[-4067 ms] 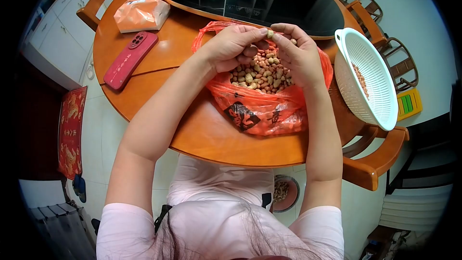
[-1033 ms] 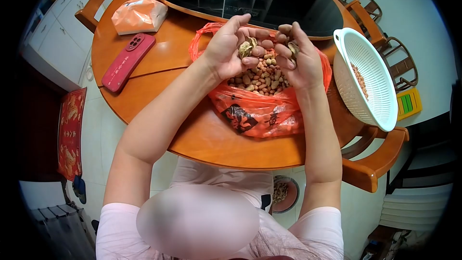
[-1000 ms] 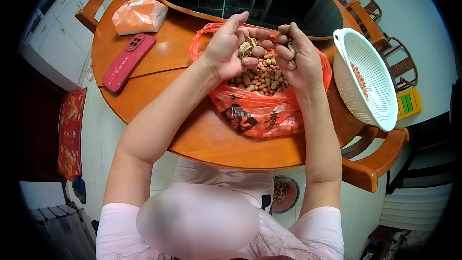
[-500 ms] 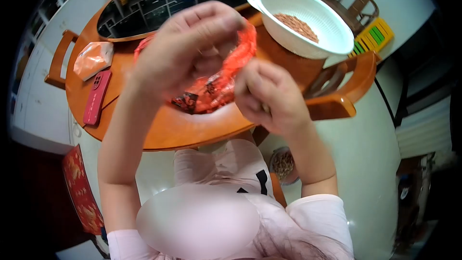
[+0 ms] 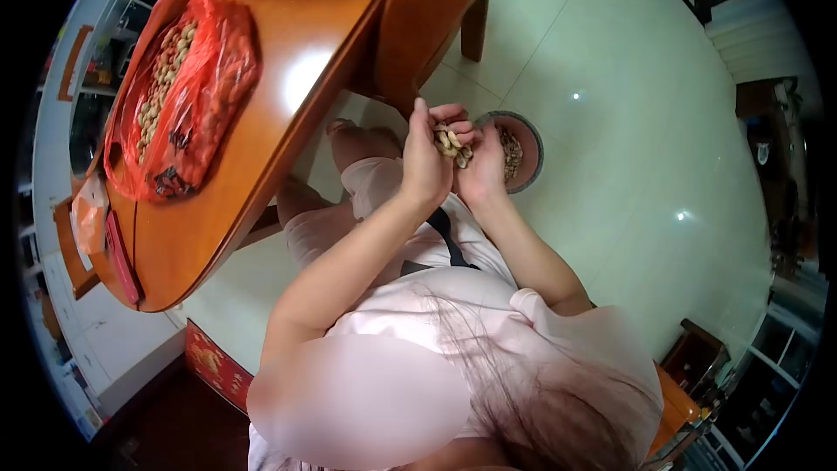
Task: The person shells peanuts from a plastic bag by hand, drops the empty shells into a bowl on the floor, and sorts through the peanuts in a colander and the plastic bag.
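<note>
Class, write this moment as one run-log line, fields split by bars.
Left hand, right hand: cupped together | Held: peanut shells | Near: bin on floor | Table: red bag of peanuts

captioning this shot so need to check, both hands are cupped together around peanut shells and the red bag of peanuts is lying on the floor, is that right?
Not quite: the red bag of peanuts is on the wooden table, as the head view shows. Both hands, left hand and right hand, are indeed cupped together around peanut shells.
</note>
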Tool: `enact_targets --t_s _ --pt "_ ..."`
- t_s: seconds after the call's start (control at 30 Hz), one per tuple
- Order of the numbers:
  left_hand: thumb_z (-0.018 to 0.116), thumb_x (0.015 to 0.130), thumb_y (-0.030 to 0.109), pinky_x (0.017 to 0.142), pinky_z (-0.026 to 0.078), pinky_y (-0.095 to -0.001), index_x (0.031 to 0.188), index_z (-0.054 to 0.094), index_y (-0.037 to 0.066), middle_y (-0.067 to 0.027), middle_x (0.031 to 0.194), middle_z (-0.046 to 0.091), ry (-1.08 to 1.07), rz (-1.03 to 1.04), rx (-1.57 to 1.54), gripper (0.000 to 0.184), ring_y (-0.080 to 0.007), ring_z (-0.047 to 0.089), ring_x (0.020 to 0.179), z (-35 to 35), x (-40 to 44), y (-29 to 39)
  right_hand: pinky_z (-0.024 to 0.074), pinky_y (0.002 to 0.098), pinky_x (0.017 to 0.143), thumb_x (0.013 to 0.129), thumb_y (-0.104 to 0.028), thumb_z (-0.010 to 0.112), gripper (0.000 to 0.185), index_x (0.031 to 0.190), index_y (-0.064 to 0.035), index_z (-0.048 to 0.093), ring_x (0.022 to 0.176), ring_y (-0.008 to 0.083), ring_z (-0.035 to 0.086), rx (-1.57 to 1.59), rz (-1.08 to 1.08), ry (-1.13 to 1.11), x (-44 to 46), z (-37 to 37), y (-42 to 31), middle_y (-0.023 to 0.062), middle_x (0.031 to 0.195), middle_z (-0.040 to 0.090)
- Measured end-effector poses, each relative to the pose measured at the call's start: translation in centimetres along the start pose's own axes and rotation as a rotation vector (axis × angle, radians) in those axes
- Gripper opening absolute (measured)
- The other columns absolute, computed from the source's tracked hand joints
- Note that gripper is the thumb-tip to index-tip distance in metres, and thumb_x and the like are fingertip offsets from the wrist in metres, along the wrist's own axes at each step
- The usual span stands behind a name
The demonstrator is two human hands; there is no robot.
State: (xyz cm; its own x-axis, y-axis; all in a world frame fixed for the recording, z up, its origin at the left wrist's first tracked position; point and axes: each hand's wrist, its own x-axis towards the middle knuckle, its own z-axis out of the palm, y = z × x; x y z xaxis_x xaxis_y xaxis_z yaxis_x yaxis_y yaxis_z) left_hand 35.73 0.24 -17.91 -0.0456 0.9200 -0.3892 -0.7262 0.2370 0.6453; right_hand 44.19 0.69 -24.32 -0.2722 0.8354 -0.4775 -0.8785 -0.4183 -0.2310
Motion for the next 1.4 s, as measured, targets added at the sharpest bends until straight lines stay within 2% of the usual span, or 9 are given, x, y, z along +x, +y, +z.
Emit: enact_targets --t_s 0.17,0.33,0.63,0.83,0.93,1.03,1.17,1.3,1.4 --pt "0.032 0.097 0.027 0.086 0.040 -0.0303 0.098 0.064 -0.002 -0.0107 0.102 0.058 -0.096 0.507 0.715 0.042 -0.0195 0.052 0.095 -0.2 -0.1 -1.8 0.0444 0.0325 0.087 0.097 -0.041 0.035 0.041 0.094 -0.0066 0.056 0.093 0.0175 0.056 -0.093 -0.112 -0.137 -1.4 2.9 -0.1 0.0052 0.094 0.058" --pt "0.032 0.098 0.034 0.098 0.037 -0.0340 0.128 0.043 -0.004 -0.0153 0.123 0.053 -0.240 0.387 0.438 0.049 -0.0226 0.051 0.112 -0.4 0.7 -2.3 0.0449 0.0340 0.089 0.096 -0.038 0.037 0.035 0.095 -0.0085 0.057 0.097 0.0194 0.057 0.114 -0.048 0.049 0.2 1.4 -0.8 0.0068 0.098 0.061" --pt "0.037 0.098 0.033 0.096 0.038 -0.0321 0.126 0.044 -0.004 -0.0166 0.115 0.058 -0.213 0.256 0.284 0.047 -0.0192 0.052 0.110 0.5 -1.1 1.5 0.0469 0.0485 0.088 0.094 -0.041 0.039 0.041 0.105 -0.0043 0.054 0.093 0.0298 0.059 0.252 -0.139 -0.009 4.1 -10.6 -3.7 0.0124 0.100 0.060" --pt "0.045 0.096 0.018 0.083 0.045 -0.0264 0.115 0.052 -0.001 -0.0090 0.093 0.064 -0.195 0.305 0.533 0.028 -0.0128 0.059 0.089 -2.6 -4.8 4.8 0.0426 0.0510 0.095 0.097 -0.051 0.026 0.062 0.136 -0.0036 0.035 0.116 0.0375 0.048 -0.450 0.067 0.318 4.5 -18.0 -10.8 0.0172 0.125 0.050" --pt "0.048 0.095 0.015 0.083 0.046 -0.0268 0.114 0.053 -0.001 -0.0085 0.091 0.064 -0.124 0.360 0.586 0.025 -0.0130 0.059 0.089 -4.0 -7.4 6.6 0.0394 0.0523 0.097 0.096 -0.056 0.021 0.071 0.140 -0.0015 0.030 0.116 0.0358 0.048 -0.968 0.057 0.854 2.9 -18.3 -11.8 0.0201 0.131 0.046" --pt "0.050 0.093 0.011 0.082 0.046 -0.0270 0.112 0.053 0.000 -0.0090 0.095 0.063 -0.071 0.462 0.689 0.023 -0.0132 0.059 0.088 -6.4 -10.0 8.6 0.0425 0.0481 0.093 0.095 -0.056 0.026 0.071 0.137 0.0001 0.035 0.114 0.0336 0.049 -0.808 -0.017 0.689 2.3 -21.0 -12.2 0.0218 0.132 0.045" --pt "0.054 0.089 0.005 0.080 0.047 -0.0277 0.107 0.055 -0.001 -0.0095 0.094 0.062 0.033 0.605 0.836 0.020 -0.0135 0.060 0.087 -8.1 -13.9 12.1 0.0509 0.0306 0.065 0.096 -0.039 0.043 0.044 0.113 -0.0002 0.055 0.081 0.0199 0.060 -0.972 -0.055 0.511 2.8 -20.0 -11.5 0.0111 0.097 0.061" --pt "0.050 0.087 -0.002 0.081 0.047 -0.0302 0.104 0.054 -0.002 -0.0135 0.096 0.060 -0.015 0.867 1.179 0.017 -0.0184 0.058 0.087 -9.0 -18.0 18.5 0.0434 0.0197 0.054 0.096 -0.025 0.045 0.027 0.109 -0.0058 0.060 0.054 0.0095 0.050 -1.378 -0.046 0.080 0.9 -7.4 -7.8 -0.0002 0.066 0.057" --pt "0.051 0.085 -0.004 0.083 0.046 -0.0302 0.107 0.054 -0.003 -0.0138 0.098 0.059 0.052 1.063 1.207 0.022 -0.0198 0.057 0.091 -10.7 -19.7 22.5 0.0416 0.0206 0.053 0.092 -0.018 0.051 0.020 0.099 -0.0043 0.064 0.055 0.0087 0.052 -1.645 -0.087 -0.301 -1.9 4.0 -3.3 0.0013 0.065 0.058"
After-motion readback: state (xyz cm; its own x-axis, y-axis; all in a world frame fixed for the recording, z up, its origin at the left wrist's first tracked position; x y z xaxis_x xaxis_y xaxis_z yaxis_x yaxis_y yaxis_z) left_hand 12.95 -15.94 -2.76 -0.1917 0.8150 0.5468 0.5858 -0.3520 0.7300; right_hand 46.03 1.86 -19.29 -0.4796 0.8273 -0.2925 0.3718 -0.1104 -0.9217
